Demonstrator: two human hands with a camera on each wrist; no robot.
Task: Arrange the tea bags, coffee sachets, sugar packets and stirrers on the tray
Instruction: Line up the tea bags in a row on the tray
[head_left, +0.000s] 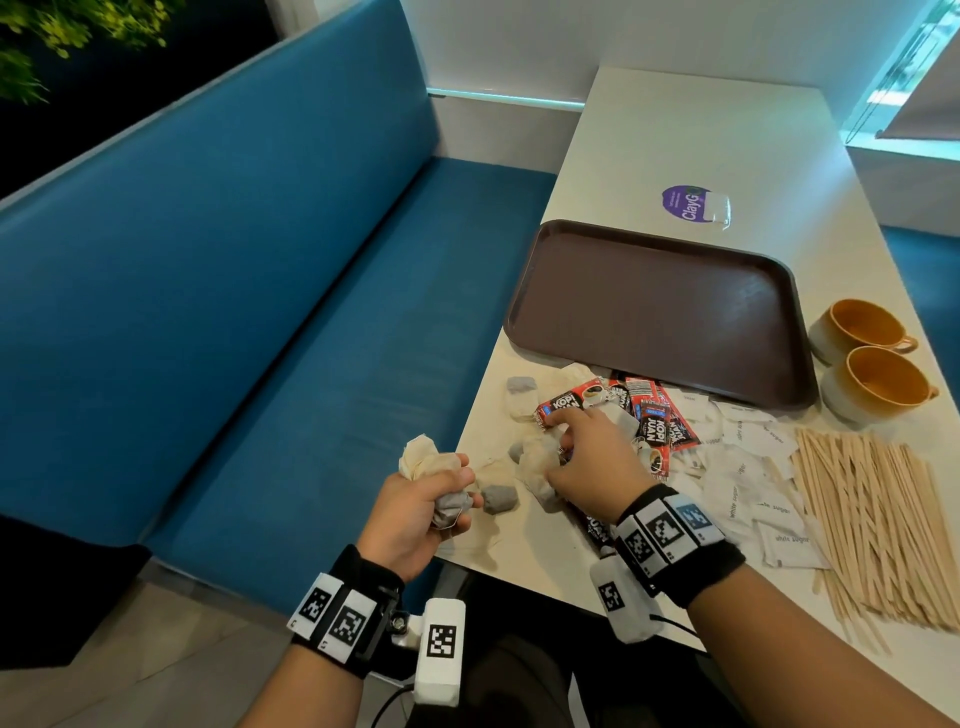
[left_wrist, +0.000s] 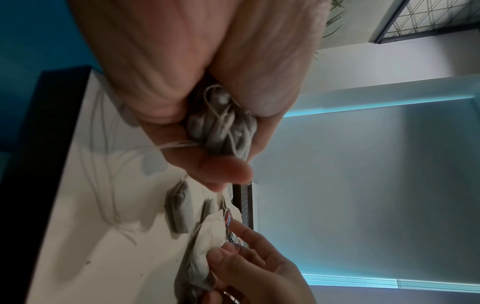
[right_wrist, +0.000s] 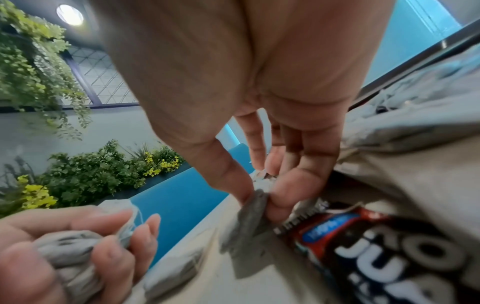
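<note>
Head view shows the left hand (head_left: 415, 512) curled round a bunch of crumpled grey-and-cream paper tea bags (head_left: 434, 480), held just off the near left corner of the white rectangular table (head_left: 691, 135), the cream ends sticking up out of the fist. From the left wrist, strings loop over the gripped grey pouches (left_wrist: 221, 127). The right hand (head_left: 592, 457) reaches into the loose pile; seen from the right wrist, its thumb and forefinger pinch the corner of one grey tea bag (right_wrist: 246, 218) lying on the tabletop, the other fingers loosely spread.

More tea bags (head_left: 522, 397) lie scattered at the table's left edge. Red-and-black coffee sachets (head_left: 654, 423) fan out just right of the hand, their long axes mostly running near to far. White paper sugar packets (head_left: 753, 483) spread further right, at mixed angles. Thin wooden stirrers (head_left: 872, 525) lie in a loose sheaf at the near right, long axes running near to far, slightly splayed. The dark brown rectangular plastic tray (head_left: 660, 306) sits beyond the pile, long axis left to right, nothing on it. Two orange-lined ceramic cups (head_left: 867, 358) stand just beside its right edge.
</note>
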